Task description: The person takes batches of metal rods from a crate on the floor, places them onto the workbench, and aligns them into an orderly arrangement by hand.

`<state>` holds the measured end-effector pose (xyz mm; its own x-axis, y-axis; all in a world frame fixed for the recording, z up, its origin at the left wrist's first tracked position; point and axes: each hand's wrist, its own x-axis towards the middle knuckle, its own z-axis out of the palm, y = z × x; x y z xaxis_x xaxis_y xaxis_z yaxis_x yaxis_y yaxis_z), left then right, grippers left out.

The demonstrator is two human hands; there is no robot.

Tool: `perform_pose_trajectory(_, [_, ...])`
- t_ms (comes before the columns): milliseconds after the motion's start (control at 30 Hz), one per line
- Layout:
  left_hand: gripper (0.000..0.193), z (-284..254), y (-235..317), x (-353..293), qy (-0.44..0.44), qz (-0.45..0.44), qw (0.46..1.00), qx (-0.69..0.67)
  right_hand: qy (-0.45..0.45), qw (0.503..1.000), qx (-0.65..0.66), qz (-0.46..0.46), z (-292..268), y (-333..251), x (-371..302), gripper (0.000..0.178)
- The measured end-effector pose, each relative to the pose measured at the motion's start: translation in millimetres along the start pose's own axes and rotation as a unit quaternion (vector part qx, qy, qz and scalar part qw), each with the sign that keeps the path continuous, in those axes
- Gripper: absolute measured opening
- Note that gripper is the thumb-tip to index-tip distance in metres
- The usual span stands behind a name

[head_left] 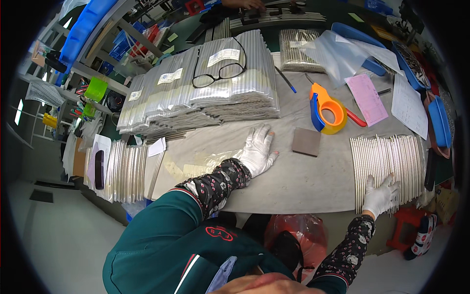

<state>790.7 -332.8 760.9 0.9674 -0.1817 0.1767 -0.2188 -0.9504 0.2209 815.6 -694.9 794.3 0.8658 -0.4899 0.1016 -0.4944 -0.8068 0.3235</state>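
My left hand (258,151), in a white glove with bare fingertips, lies flat on the grey table with its fingers spread and nothing in them. At the right, my right hand (381,196), gloved the same way, rests open on the near end of a row of thin silvery metal rods (387,159). The rods lie side by side, roughly pointing away from me. Between the hands a small brown-grey square block (306,142) sits on the table. Beyond my left hand rise stacks of bagged rods (254,90) with white labels.
Black-framed glasses (218,77) lie on the bagged stacks. An orange and blue tape dispenser (325,110), a pen (286,80) and a pink slip (366,99) are farther back. More rods (126,171) stand at the left edge. Across the table, another person's hand (249,5) shows.
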Motion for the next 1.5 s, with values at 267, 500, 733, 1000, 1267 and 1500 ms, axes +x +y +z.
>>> perform_pose_trajectory(267, [0.057, -6.8, 5.9, -8.4, -0.004, 0.009, 1.000, -0.010, -0.019, 0.999, 0.000, 0.041, -12.3, 3.0, -7.1, 0.077])
perform_pose_trajectory(500, [0.056, -1.7, 8.5, -7.0, -0.013, 0.012, 1.000, -0.018, -0.013, 0.998, 0.000, 0.054, -7.2, 0.9, -0.2, 0.080])
perform_pose_trajectory(733, [0.055, 8.8, 19.9, 11.6, -0.016, 0.032, 0.999, -0.031, 0.001, 0.997, -0.015, 0.071, -2.6, 3.4, 15.6, 0.084])
perform_pose_trajectory(1000, [0.055, 20.4, 12.1, 21.9, -0.018, 0.048, 0.999, 0.000, 0.045, 0.994, 0.064, 0.072, 20.4, -6.6, 24.1, 0.085])
perform_pose_trajectory(1267, [0.054, 19.3, 9.3, 24.7, -0.021, 0.045, 0.999, 0.009, 0.003, 0.995, 0.077, 0.071, 16.7, -5.1, 22.7, 0.087])
perform_pose_trajectory(1500, [0.054, 18.7, 8.5, 26.8, -0.025, 0.047, 0.998, 0.014, 0.137, 0.973, 0.167, -0.078, -4.5, -46.5, 39.7, 0.057])
